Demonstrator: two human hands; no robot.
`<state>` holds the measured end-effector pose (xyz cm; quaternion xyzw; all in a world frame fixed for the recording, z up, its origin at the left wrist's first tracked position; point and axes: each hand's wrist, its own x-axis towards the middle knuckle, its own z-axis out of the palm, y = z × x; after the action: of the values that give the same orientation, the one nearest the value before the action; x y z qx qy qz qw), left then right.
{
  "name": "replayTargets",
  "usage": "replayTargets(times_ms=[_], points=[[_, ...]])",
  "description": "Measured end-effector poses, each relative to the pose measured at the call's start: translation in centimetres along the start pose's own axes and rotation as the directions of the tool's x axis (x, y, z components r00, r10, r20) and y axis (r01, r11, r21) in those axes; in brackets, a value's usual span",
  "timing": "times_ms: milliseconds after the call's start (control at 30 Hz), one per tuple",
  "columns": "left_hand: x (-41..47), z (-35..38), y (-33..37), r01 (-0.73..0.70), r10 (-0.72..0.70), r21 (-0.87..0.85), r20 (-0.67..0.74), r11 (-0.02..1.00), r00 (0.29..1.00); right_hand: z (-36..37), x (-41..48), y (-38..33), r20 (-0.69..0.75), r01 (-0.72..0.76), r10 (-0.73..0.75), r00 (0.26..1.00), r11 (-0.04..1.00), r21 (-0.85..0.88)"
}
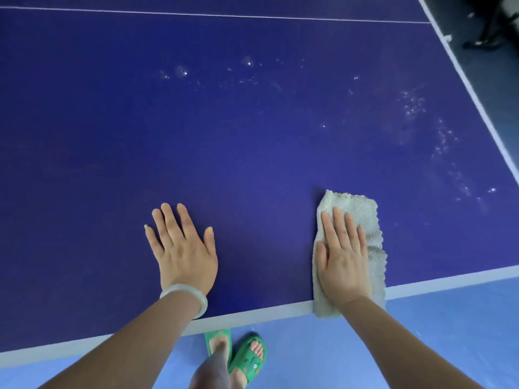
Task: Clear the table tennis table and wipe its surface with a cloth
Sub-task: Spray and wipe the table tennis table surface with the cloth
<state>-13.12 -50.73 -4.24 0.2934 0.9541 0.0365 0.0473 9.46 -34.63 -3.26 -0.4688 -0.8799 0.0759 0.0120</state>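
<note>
Underfoot and off to the side

A pair of green rubber slide sandals (241, 353) stands on the light blue smooth floor (438, 335), toes pointing toward the near edge. A pale translucent bangle (186, 297) circles one wrist. At the upper right corner, dark, blurred chair-like legs (488, 26) stand on dark flooring.

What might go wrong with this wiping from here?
The cloth hangs over the table's near edge, so it may slip off under the right hand. The white specks lie far ahead, easy to miss. The left hand, pressed flat on the surface, may leave smudges.
</note>
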Motion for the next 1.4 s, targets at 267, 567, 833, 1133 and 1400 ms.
replayTargets(times_ms=[267, 567, 833, 1133, 1400], points=[[0.2, -0.5, 2.1, -0.157, 0.147, -0.172, -0.070, 0.972, 0.987, -0.1, 0.1, -0.2, 0.019, -0.012, 0.012, 1.000, 1.000, 0.009], [-0.1, -0.3, 14.4, -0.360, 0.372, -0.204, 0.025, 0.911, 0.928, 0.0, 0.3, -0.2, 0.002, -0.001, 0.001, 1.000, 1.000, 0.027], [-0.8, 1.1, 18.6, -0.170, 0.176, -0.077, 0.077, 0.982, 0.981, -0.5, 0.8, 1.4, 0.065, 0.110, -0.112, 0.992, 0.993, 0.034], [-0.8, 1.6, 19.1, -0.153, 0.153, -0.002, 0.037, 0.988, 0.988, -3.5, 4.8, 17.8, 0.140, 0.372, -0.358, 0.923, 0.924, -0.090], [-0.8, 1.5, 19.4, -0.134, 0.134, 0.033, 0.017, 0.990, 0.991, -2.9, 12.7, 13.5, 0.042, -0.150, 0.149, 0.988, 0.988, 0.020]])
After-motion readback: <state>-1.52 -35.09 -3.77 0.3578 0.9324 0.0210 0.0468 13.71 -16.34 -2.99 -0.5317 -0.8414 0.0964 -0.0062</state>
